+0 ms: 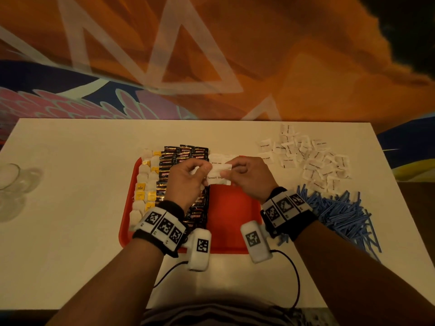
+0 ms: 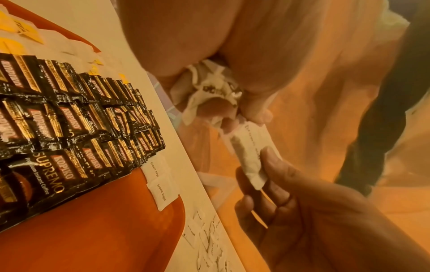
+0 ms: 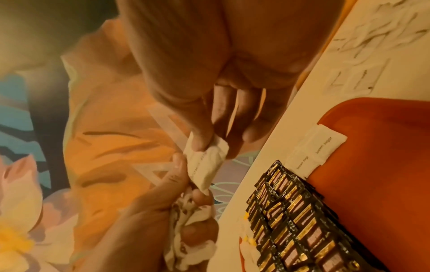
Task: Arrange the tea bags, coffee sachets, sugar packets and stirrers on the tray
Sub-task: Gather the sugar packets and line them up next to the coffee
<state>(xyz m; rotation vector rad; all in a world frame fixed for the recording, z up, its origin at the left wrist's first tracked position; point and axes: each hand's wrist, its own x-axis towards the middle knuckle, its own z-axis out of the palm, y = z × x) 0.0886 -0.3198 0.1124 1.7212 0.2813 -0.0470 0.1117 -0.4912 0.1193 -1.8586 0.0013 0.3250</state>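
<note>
i see tea bags (image 1: 144,184) in the red tray's (image 1: 235,215) left columns, coffee sachets (image 1: 183,156) beside them. my left hand (image 1: 186,182) curls round a bunch of sugar packets (image 2: 209,88); my right hand (image 1: 249,177) pinches one packet (image 2: 251,152) above the tray. loose sugar packets (image 1: 310,158) and blue stirrers (image 1: 343,212) lie right on the table (image 1: 70,208).

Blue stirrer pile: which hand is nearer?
Right. The right hand is over the tray's far right part, pinching a sugar packet, with the blue stirrer pile just off its wrist side. The left hand hovers over the coffee sachets, farther away.
</note>
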